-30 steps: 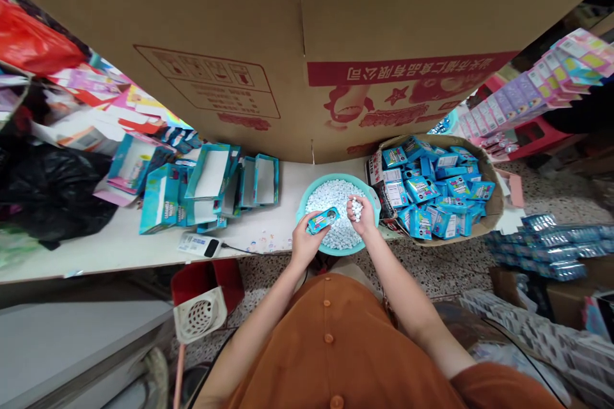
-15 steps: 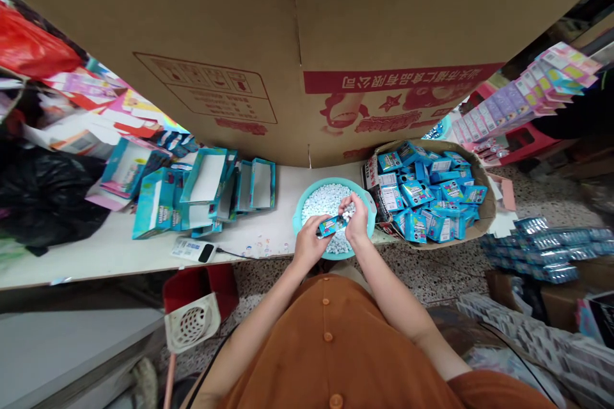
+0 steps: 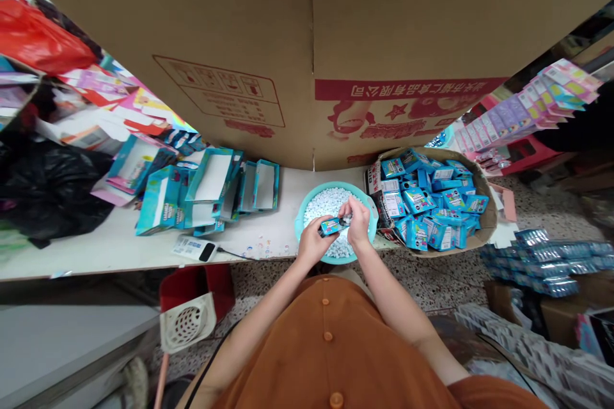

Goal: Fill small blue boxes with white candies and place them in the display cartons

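My left hand (image 3: 313, 244) grips a small blue candy box (image 3: 330, 226) over a teal bowl (image 3: 301, 215) filled with small white candies (image 3: 326, 200). My right hand (image 3: 359, 223) is closed at the open end of that box, fingers pinched against it; what lies inside the fingers is hidden. Both hands hover at the near side of the bowl.
A cardboard bin (image 3: 485, 217) of filled blue boxes (image 3: 432, 197) stands right of the bowl. Open blue display cartons (image 3: 211, 188) lie to the left on the white table (image 3: 119, 246). A huge cardboard box (image 3: 307, 45) rises behind. A phone (image 3: 196, 248) lies near the table's edge.
My right hand, which held a handful of white candies beside the box, has come to the box's end and closed against it. Both hands stay over the bowl.
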Demonstrator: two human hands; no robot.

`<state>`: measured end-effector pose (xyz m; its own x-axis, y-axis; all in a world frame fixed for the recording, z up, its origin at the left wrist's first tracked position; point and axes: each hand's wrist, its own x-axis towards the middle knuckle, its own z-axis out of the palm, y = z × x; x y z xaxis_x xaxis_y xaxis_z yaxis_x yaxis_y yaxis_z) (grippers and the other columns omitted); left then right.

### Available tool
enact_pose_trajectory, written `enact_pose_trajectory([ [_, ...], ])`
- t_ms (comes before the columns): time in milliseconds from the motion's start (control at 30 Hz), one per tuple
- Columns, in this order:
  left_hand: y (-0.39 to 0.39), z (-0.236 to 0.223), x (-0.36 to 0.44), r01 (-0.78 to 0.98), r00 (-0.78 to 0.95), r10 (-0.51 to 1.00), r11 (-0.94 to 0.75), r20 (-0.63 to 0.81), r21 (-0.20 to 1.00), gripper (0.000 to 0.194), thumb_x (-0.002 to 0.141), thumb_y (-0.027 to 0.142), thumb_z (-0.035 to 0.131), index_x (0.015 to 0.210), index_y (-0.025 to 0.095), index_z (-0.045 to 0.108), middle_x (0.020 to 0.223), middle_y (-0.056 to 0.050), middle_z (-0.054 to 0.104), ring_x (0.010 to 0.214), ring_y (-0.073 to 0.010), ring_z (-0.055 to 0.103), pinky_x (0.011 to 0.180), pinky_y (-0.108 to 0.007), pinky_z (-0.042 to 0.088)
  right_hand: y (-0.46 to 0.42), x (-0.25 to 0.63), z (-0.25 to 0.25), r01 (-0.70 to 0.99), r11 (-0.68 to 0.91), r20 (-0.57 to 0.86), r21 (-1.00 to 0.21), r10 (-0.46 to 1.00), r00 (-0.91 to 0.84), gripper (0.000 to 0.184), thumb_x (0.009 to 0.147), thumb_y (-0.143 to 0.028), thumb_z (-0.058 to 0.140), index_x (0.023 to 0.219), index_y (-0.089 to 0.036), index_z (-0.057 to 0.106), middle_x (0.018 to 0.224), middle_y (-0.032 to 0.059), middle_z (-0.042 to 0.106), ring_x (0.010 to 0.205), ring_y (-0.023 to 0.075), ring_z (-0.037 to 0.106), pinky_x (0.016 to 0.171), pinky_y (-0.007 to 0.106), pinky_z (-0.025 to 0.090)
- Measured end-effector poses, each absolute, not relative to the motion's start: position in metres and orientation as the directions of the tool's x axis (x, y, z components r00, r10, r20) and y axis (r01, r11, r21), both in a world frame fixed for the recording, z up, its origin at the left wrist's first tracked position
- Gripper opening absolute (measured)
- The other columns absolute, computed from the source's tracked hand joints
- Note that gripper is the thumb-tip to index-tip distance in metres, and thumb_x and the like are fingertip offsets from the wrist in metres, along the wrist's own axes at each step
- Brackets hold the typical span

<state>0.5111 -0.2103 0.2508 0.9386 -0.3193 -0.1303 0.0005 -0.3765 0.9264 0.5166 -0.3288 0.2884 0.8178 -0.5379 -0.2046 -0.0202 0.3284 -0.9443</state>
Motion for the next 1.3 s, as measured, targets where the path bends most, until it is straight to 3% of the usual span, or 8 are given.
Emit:
enact_pose_trajectory([
  [267, -0.207, 0.245, 0.512, 0.224, 0.915, -0.285, -0.229, -0.285, 0.947, 0.052, 0.057, 0.031, 0.076, 0.105, 0.019, 0.061, 0.106, -0.008, 0.066, 0.098, -0.0239, 0.060, 0.090, -0.039, 0.046, -0.322, 0.522, 0.290, -0.064, 0.333, -0.243, -0.941, -0.529, 0.813, 0.044, 0.082, -0.049, 0.046, 0.049, -0.020, 0.039, 0.046, -0.0026, 0.044, 0.047, 0.0111, 0.046, 0.053, 0.027, 0.039],
  [500, -0.203, 0.242, 0.514, 0.165, 0.917, -0.328, -0.206, -0.227, 0.965, 0.047, 0.059, 0.028, 0.075, 0.103, 0.019, 0.063, 0.107, -0.007, 0.065, 0.102, -0.0223, 0.059, 0.095, -0.037, 0.043, -0.320, 0.521, 0.293, 0.015, 0.455, -0.289, -0.890, -0.589, 0.755, 0.043, 0.082, -0.047, 0.047, 0.049, -0.021, 0.036, 0.044, -0.0051, 0.038, 0.044, 0.0097, 0.040, 0.049, 0.026, 0.035],
  [767, -0.213, 0.245, 0.517, 0.207, 0.904, -0.354, -0.123, -0.238, 0.971, 0.047, 0.059, 0.024, 0.074, 0.104, 0.017, 0.061, 0.108, -0.008, 0.065, 0.102, -0.0221, 0.059, 0.093, -0.036, 0.044, -0.320, 0.517, 0.305, 0.014, 0.364, -0.210, -0.931, -0.568, 0.795, 0.042, 0.084, -0.048, 0.042, 0.053, -0.020, 0.043, 0.053, -0.0025, 0.049, 0.052, 0.0116, 0.050, 0.058, 0.027, 0.042],
  [967, -0.214, 0.245, 0.518, 0.118, 0.916, -0.348, -0.243, -0.200, 0.963, 0.045, 0.060, 0.027, 0.073, 0.103, 0.020, 0.062, 0.107, -0.007, 0.065, 0.101, -0.0221, 0.060, 0.093, -0.036, 0.044, -0.324, 0.516, 0.295, 0.027, 0.380, -0.206, -0.924, -0.559, 0.803, 0.041, 0.084, -0.044, 0.044, 0.052, -0.019, 0.045, 0.052, -0.0029, 0.046, 0.048, 0.0102, 0.046, 0.050, 0.026, 0.036],
  [1133, -0.211, 0.256, 0.518, 0.076, 0.890, -0.361, -0.485, -0.279, 0.871, 0.049, 0.058, 0.032, 0.074, 0.105, 0.022, 0.062, 0.106, -0.006, 0.066, 0.098, -0.0240, 0.060, 0.088, -0.037, 0.046, -0.343, 0.521, 0.263, 0.009, 0.456, -0.333, -0.890, -0.665, 0.669, 0.036, 0.081, -0.043, 0.047, 0.054, -0.020, 0.044, 0.050, -0.0051, 0.042, 0.045, 0.0093, 0.040, 0.048, 0.024, 0.034],
  [1300, -0.210, 0.254, 0.519, 0.018, 0.887, -0.363, -0.590, -0.286, 0.807, 0.044, 0.065, 0.038, 0.068, 0.105, 0.020, 0.061, 0.102, -0.007, 0.066, 0.094, -0.0225, 0.060, 0.084, -0.034, 0.047, -0.372, 0.511, 0.215, -0.165, 0.256, -0.301, -0.953, -0.719, 0.626, 0.035, 0.079, -0.045, 0.047, 0.058, -0.019, 0.055, 0.062, 0.0010, 0.059, 0.067, 0.0157, 0.057, 0.073, 0.029, 0.044],
])
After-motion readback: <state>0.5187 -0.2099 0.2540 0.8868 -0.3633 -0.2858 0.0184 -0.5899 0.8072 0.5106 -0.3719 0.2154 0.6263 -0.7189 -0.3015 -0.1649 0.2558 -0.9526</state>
